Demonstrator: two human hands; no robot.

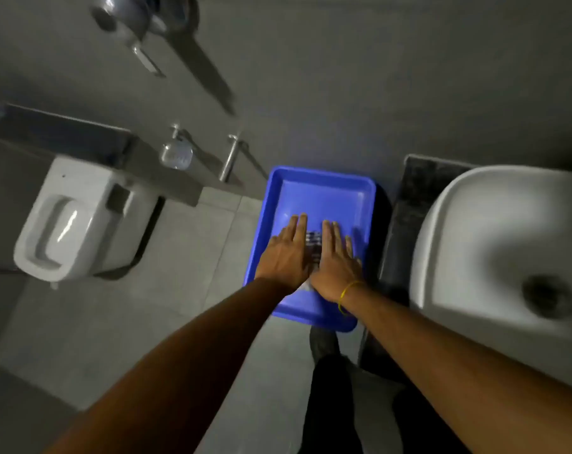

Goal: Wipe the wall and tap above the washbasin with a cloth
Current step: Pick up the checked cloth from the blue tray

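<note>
A striped grey-and-white cloth (314, 242) lies in a blue plastic tray (324, 174) on the floor, against the grey wall (376, 77). My left hand (286, 253) and my right hand (335, 262) lie flat on the cloth side by side, fingers stretched out, covering most of it. Neither hand is closed around it. A yellow band circles my right wrist. The white washbasin (474, 224) sits to the right of the tray, its drain (546, 294) in view. The basin's tap is out of frame.
A dark stone counter (409, 198) carries the basin. A white toilet (71, 221) stands at the left below a grey ledge. A chrome wall tap (230, 155) and a round bottle (176, 154) are left of the tray. My dark shoe (324, 342) is just below the tray.
</note>
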